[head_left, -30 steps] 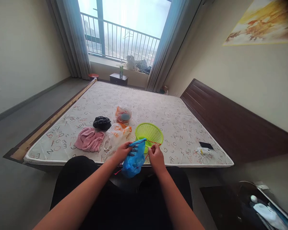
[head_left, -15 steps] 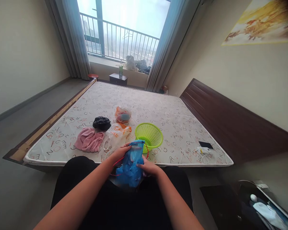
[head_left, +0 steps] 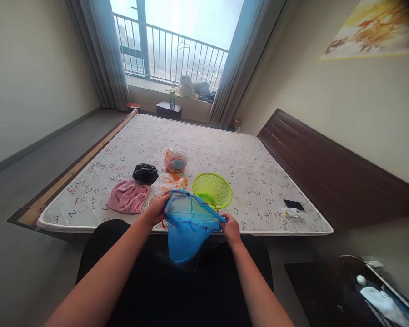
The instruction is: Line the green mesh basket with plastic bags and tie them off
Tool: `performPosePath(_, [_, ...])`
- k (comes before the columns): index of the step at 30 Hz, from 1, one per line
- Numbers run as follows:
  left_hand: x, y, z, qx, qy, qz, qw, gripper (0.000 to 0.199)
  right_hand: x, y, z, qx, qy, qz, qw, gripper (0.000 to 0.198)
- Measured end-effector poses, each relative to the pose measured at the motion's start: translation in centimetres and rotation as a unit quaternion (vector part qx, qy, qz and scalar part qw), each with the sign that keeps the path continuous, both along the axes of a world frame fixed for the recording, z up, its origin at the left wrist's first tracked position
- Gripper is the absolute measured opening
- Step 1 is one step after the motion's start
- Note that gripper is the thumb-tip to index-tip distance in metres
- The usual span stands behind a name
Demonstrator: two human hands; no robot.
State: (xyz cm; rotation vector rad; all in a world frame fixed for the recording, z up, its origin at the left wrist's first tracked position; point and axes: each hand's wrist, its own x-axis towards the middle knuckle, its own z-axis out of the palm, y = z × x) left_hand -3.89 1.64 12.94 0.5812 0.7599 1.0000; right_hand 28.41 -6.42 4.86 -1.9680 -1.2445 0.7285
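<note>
Between my hands a sheer blue drawstring bag (head_left: pixel 187 231) is stretched wide at its mouth, its lower part hanging over my lap. My left hand (head_left: pixel 158 207) grips the left end of the rim. At the right end, my right hand (head_left: pixel 231 228) pinches the rim beside the red cord. Just beyond the bag stands a green plastic basket (head_left: pixel 221 187), partly covered by it. To the left of the basket lies a white and orange plastic bag (head_left: pixel 167 181), partly hidden by the blue bag and my left hand.
On the mattress (head_left: pixel 204 136) are a pink cloth (head_left: pixel 127 196), a black plastic bag (head_left: pixel 145 173) and a tied orange-and-white bag (head_left: pixel 176 161). A dark phone (head_left: pixel 293 205) and a white cable (head_left: pixel 292 218) lie near the right edge. The dark headboard (head_left: pixel 327 159) runs along the right.
The blue bag was bunched between my hands and is now spread open. My right hand moved right and slightly up; my left hand moved a little left and up.
</note>
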Motion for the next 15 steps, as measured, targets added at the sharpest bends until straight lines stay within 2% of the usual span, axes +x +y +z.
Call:
performPosePath(2, [-0.2,0.3,-0.1,-0.007,0.019,0.034,0.999,0.024,1.1,0.0,0.9,0.051,-0.035,-0.088,0.994,0.028])
performPosePath(4, [-0.1,0.4,-0.4,-0.011,0.044,0.054,0.997,0.025,1.7,0.1,1.5,0.087,-0.058,-0.12,0.987,0.042])
performPosePath(6, [0.2,0.4,-0.9,-0.009,0.063,0.041,0.997,0.029,1.9,0.2,1.9,0.1,-0.065,-0.057,0.991,0.066])
performPosePath(9, [0.7,0.0,-1.4,-0.008,0.077,-0.013,0.997,0.04,0.6,0.2,2.2,0.077,-0.102,0.11,0.986,0.095])
performPosePath(11, [1.1,-0.5,-1.6,-0.012,0.085,-0.05,0.995,0.045,-1.3,0.3,2.2,0.06,-0.134,0.175,0.974,0.096])
performPosePath(13, [1.5,-1.1,-1.5,-0.013,0.086,-0.087,0.992,0.047,-3.5,0.9,2.0,0.053,-0.138,0.188,0.971,0.091])
performPosePath(15, [1.8,-1.5,-1.4,-0.011,0.078,-0.115,0.99,0.046,-5.4,1.9,1.7,0.024,-0.104,0.2,0.974,0.078])
